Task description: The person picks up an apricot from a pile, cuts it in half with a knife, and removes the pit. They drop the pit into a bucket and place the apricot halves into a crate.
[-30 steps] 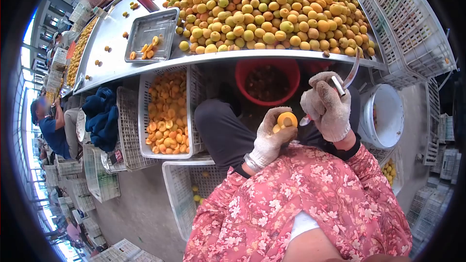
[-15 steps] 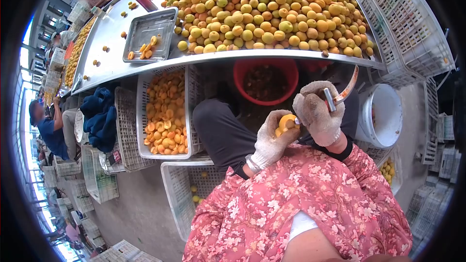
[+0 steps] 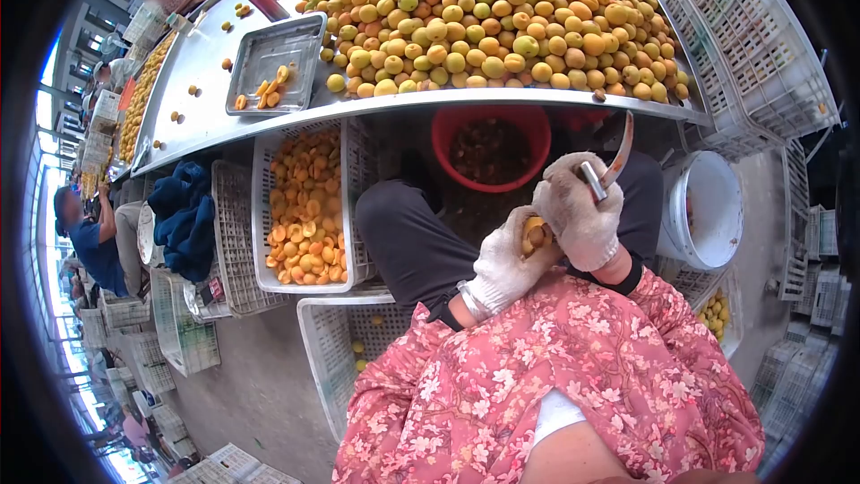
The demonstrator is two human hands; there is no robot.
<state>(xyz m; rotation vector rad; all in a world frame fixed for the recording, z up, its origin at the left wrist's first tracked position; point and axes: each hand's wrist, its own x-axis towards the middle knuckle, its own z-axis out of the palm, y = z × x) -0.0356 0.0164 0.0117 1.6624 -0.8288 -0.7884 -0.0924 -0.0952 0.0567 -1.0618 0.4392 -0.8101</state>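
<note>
My left hand [image 3: 503,262], in a white knitted glove, is closed around an apricot [image 3: 536,235]. The fruit looks cut open, with brown showing at its middle. Right beside it, my gloved right hand [image 3: 580,215] grips a curved knife [image 3: 623,151]. Its metal handle sticks out of the fist and the stained blade points up and away from the apricot. Both hands meet above my lap, and the right fingertips are partly hidden against the fruit. Beyond them, a red basin [image 3: 436,145] holds dark brown bits.
Whole apricots [image 3: 484,27] are heaped on the metal table [image 3: 202,94], beside a tray [image 3: 320,45] with several halves. A white crate [image 3: 262,206] of apricot halves stands left of my knees. A white bucket [image 3: 721,215] is at the right. Other people sit far left.
My hands have come closer together, with the right moved slightly left and down. The apricot has turned and is more covered by the fingers. The knife blade now stands more upright.
</note>
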